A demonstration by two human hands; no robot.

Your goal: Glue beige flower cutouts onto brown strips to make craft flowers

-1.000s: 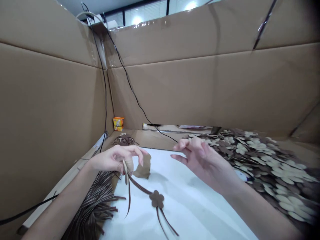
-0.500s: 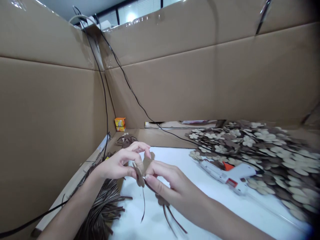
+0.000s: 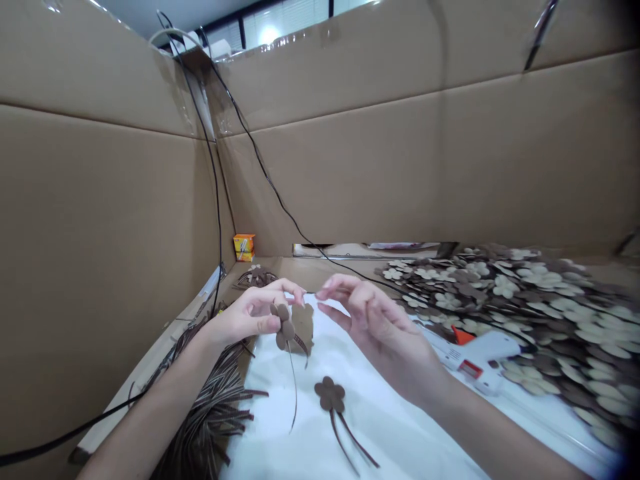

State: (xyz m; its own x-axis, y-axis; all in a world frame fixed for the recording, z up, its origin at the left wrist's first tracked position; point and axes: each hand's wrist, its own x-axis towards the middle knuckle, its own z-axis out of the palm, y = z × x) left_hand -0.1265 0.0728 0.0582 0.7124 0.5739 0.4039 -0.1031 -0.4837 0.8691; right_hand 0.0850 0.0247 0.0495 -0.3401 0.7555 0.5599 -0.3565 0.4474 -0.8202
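Observation:
My left hand (image 3: 253, 317) pinches a dark brown flower-shaped cutout (image 3: 283, 327) with thin brown strips hanging from it, held just above the white sheet (image 3: 390, 420). Just to its right, my right hand (image 3: 377, 320) has its thumb and forefinger pressed together at the tips close to the left fingers; what they hold is too small to make out. A second brown flower with two trailing strips (image 3: 331, 395) lies flat on the white sheet below both hands.
A white glue gun with an orange tip (image 3: 475, 353) lies to the right. Behind it spreads a heap of beige and brown flower cutouts (image 3: 525, 300). A bundle of brown strips (image 3: 210, 413) sits at the left. Cardboard walls (image 3: 100, 200) enclose the area; a black cable (image 3: 260, 173) hangs down.
My right hand reached in to meet the left at the flower piece, then drew up and to the right. The flower in my left hand now shows its dark face.

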